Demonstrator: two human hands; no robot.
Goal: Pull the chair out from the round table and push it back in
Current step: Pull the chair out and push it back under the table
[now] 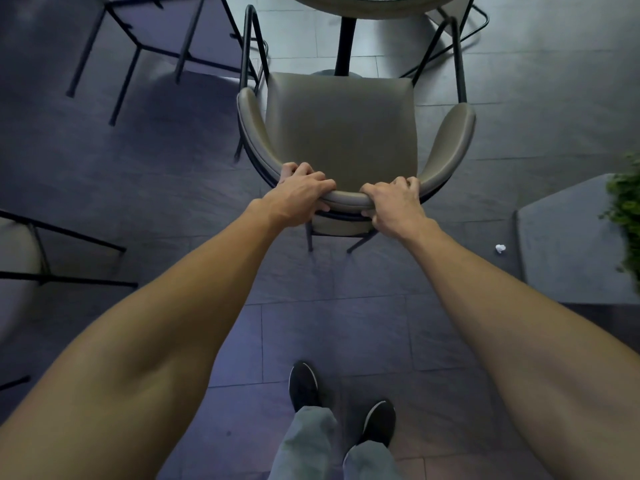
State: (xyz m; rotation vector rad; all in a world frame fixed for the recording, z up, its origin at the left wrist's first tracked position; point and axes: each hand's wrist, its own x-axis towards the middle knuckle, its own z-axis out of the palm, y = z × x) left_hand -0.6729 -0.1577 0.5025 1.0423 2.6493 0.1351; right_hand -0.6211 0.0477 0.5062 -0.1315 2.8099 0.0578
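Observation:
A chair (pixel 341 133) with a grey-brown padded seat, a curved padded backrest and black metal legs stands in front of me, facing the round table (pixel 374 5) at the top edge. The seat lies clear of the tabletop, in front of the table's black centre post. My left hand (pixel 301 195) grips the curved backrest left of its middle. My right hand (pixel 394 202) grips the same backrest right of its middle. Both arms are stretched forward.
Black-legged chairs or stools stand at the upper left (pixel 145 46) and the left edge (pixel 20 258). Another chair's legs (pixel 464 26) show behind the table. A grey block (pixel 568 244) with a green plant (pixel 627 216) is at the right. A crumpled white scrap (pixel 500 248) lies on the dark tiled floor. My feet (pixel 341 407) are below.

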